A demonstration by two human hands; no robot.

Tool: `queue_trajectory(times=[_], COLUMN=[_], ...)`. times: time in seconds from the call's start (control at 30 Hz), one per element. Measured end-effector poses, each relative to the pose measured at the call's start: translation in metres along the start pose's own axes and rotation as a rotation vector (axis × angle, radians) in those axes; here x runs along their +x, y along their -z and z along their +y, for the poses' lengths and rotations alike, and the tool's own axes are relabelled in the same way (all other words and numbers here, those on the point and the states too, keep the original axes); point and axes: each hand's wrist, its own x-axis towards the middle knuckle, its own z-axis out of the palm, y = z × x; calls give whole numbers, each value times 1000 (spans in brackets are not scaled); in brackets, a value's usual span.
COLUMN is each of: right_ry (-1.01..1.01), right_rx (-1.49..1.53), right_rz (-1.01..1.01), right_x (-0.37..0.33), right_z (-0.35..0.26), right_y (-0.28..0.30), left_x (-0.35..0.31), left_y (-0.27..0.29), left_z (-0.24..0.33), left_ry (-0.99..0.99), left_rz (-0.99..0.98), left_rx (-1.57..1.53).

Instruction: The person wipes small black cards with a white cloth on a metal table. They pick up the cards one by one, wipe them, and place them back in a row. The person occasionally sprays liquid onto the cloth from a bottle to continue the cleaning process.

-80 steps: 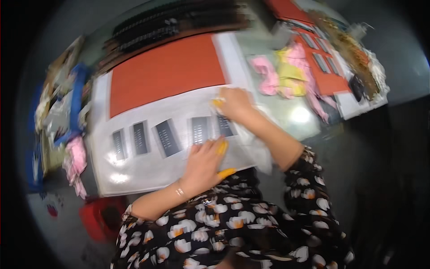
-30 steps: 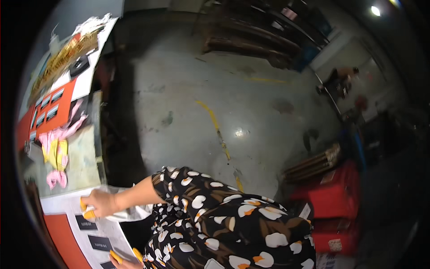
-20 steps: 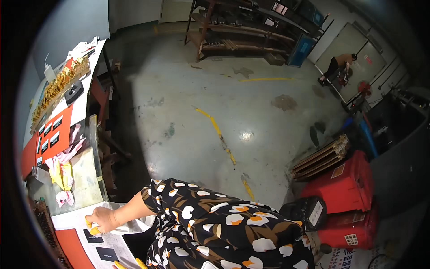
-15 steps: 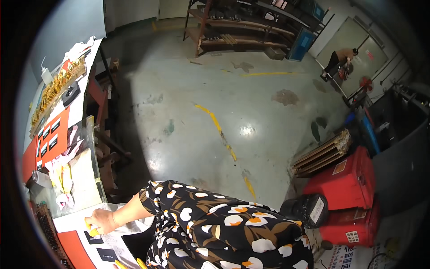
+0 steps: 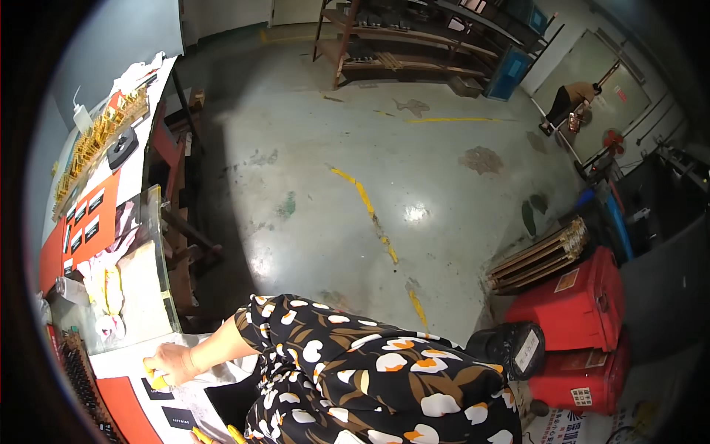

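My right hand (image 5: 174,362) reaches left over the workbench, its fingers curled down, with yellow covers on the fingertips. It presses at the edge of a small black card (image 5: 157,388) with pale print; whatever lies under the fingers is hidden. Just below is a second black card (image 5: 180,418) on a white sheet (image 5: 133,362). Of my left hand (image 5: 214,435), only yellow-covered fingertips show at the lower edge, spread apart beside that card. Red-orange board (image 5: 122,403) lies along the left of the sheet. Whitish cloth (image 5: 240,366) bunches beneath my right forearm.
Farther up the bench are a glass plate (image 5: 151,277), crumpled cloth (image 5: 111,292), a red-orange board with black cards (image 5: 100,200), a black tape dispenser (image 5: 122,148) and brass-coloured pieces (image 5: 92,144). Red bins (image 5: 573,311) stand right. A person (image 5: 573,103) bends near the far door.
The whole view has shifted slightly, moving the scene a little right. My right hand stays at the upper black card, and my left fingertips remain at the lower edge.
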Motion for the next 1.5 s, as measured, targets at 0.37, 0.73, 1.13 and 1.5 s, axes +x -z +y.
queue_trajectory(times=[0.37,0.73,1.13,1.5], right_ry=[-26,-723,41,77], right_rx=[-61,422,-512,-694], right_rz=[-37,-338,-1088,-1028], right_x=[-1,23,75,45], right_z=[-2,-35,-46,-37], right_y=[5,38,-71,-90], left_x=[-11,4,-8,-14], left_y=[10,60,79,74], left_z=[-2,50,49,47], left_ry=[-14,177,422,442], left_rz=[22,-123,-163,-202], left_rx=[20,-136,-208,-223])
